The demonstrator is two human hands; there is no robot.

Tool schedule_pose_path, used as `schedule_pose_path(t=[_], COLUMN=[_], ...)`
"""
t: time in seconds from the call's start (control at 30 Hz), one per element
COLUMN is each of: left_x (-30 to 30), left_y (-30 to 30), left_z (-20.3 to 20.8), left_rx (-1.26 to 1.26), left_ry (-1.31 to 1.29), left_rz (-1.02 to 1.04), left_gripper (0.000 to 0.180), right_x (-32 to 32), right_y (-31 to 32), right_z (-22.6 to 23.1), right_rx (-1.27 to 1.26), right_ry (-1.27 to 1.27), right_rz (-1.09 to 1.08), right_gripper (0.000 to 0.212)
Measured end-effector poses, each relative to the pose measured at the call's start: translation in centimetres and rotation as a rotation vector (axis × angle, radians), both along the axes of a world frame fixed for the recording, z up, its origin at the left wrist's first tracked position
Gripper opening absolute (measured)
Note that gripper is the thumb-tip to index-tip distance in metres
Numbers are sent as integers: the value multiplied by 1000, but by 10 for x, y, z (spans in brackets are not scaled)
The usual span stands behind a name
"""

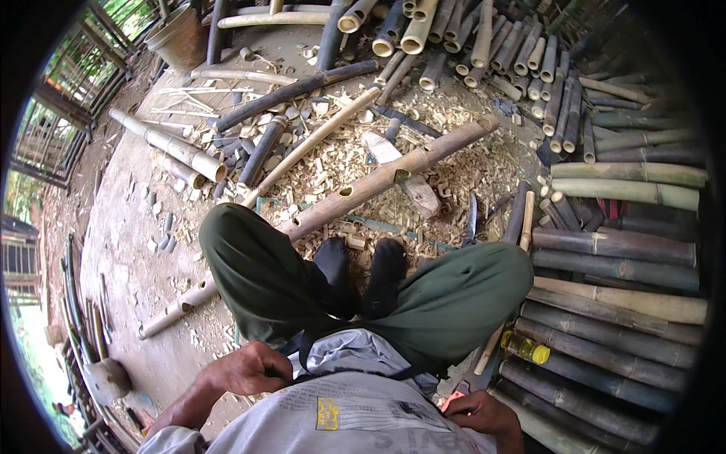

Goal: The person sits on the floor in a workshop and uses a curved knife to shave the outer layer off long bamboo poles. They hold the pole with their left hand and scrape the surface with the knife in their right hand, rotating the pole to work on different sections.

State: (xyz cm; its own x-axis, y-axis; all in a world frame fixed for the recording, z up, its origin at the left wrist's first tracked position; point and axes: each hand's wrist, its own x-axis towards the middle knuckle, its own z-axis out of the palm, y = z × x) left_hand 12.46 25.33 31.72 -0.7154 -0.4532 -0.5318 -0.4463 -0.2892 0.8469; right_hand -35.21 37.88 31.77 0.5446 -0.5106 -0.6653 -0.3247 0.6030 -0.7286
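My left hand (pixel 253 368) is closed beside my waist, against the grey shirt (pixel 370 408) and near a dark strap; whatever its curled fingers hold is hidden. My right hand (pixel 484 415) rests low at my right side by the shirt's edge, fingers bent, next to a small orange-red thing (pixel 455 396) that I cannot make out. Before me a long brown bamboo pole (pixel 340 198) with several cut holes runs diagonally, passing beneath my left leg. It lies across a pale wooden block (pixel 417 193). A knife (pixel 473 217) stands near my right knee.
Stacked dark bamboo poles (pixel 605 321) fill the right, with more cut lengths (pixel 484 45) at the back. A yellow bottle (pixel 525 346) lies on the right stack. Wood chips (pixel 310 170) cover the ground ahead. Loose poles (pixel 170 144) and a bucket (pixel 178 38) are at the left and far left.
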Motion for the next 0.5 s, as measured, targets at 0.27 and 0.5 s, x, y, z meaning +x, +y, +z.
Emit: schedule_pose_path(t=[0.27,0.5], left_x=[-13,47], left_y=[2,42], left_z=[-1,-46], left_rx=[-3,499], left_ry=[-100,-57], left_rz=[-255,-35], left_gripper=[24,33], right_x=[-14,-15], right_y=[13,9], right_z=[-58,-76], right_rx=[185,296], right_ry=[-65,3], right_rz=[158,311], right_gripper=[25,31])
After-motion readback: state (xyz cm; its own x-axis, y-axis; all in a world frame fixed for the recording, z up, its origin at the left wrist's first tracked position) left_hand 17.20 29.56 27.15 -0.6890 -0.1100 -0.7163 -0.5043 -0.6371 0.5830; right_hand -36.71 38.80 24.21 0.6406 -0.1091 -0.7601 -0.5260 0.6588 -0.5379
